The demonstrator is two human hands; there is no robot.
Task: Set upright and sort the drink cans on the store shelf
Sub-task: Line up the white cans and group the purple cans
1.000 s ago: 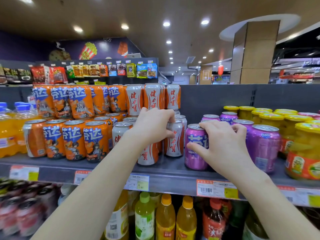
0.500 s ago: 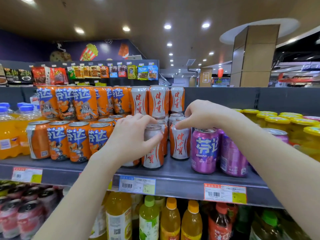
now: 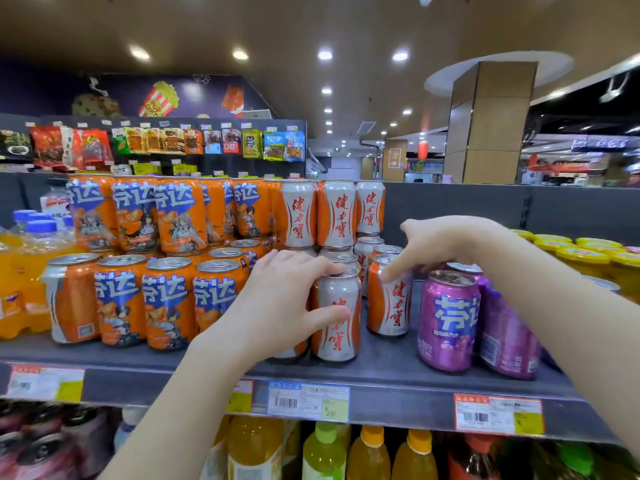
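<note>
Head view, centre of frame: the left hand (image 3: 277,306) wraps thumb and fingers round an upright white-and-orange aluminium can (image 3: 337,317) standing near the front lip of the grey metal shelf (image 3: 381,375). The right hand (image 3: 440,247) lays its fingertips on the rim of a second white-and-orange can (image 3: 389,299) just right of it. Its thumb is hidden, so I cannot tell a pinch from a touch. As I judge the risks, pulling the gripped can forward could tip it off the lip. A sideways shove could knock the purple grape-soda can (image 3: 448,320) at right, or topple the stacked white-and-orange cans (image 3: 336,213) above centre.
</note>
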